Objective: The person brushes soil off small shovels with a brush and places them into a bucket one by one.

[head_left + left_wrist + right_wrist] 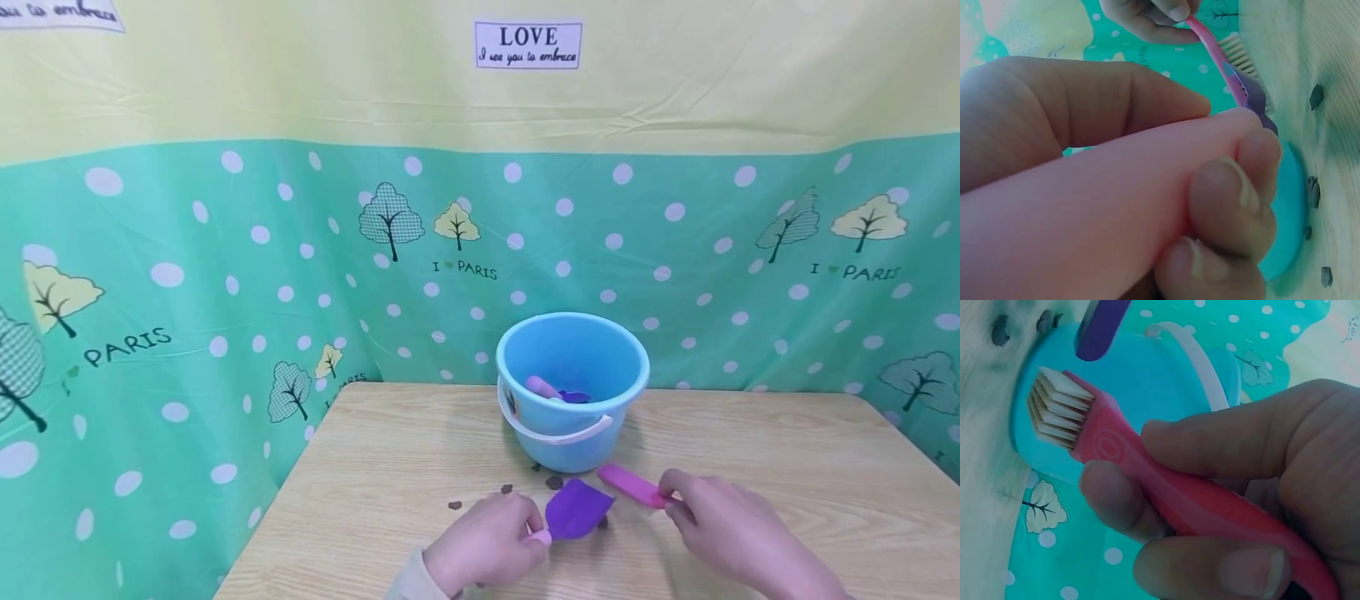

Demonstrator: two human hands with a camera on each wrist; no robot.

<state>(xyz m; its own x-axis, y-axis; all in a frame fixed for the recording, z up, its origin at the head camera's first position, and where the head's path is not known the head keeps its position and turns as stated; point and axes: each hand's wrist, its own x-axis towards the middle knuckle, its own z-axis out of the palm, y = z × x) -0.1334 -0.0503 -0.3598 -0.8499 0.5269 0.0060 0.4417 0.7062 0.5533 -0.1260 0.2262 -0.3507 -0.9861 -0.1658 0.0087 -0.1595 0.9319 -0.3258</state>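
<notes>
My left hand (491,537) grips the pink handle (1097,194) of a small toy shovel with a purple blade (576,508). Low over the wooden table, the blade points right, toward the bucket's front. In my right hand (731,529) is a pink brush (633,486), held between thumb and fingers. Its pale bristles (1060,406) show in the right wrist view, near the purple blade's edge (1099,331). Small dark crumbs lie around the shovel, one crumb (554,482) just behind the blade and another (454,505) farther left.
A light blue bucket (566,454) with a white handle (558,437) stands behind both hands. Inside it show a pink handle (542,387) and something purple (575,397). A green and yellow printed curtain (420,333) hangs behind the table (375,450).
</notes>
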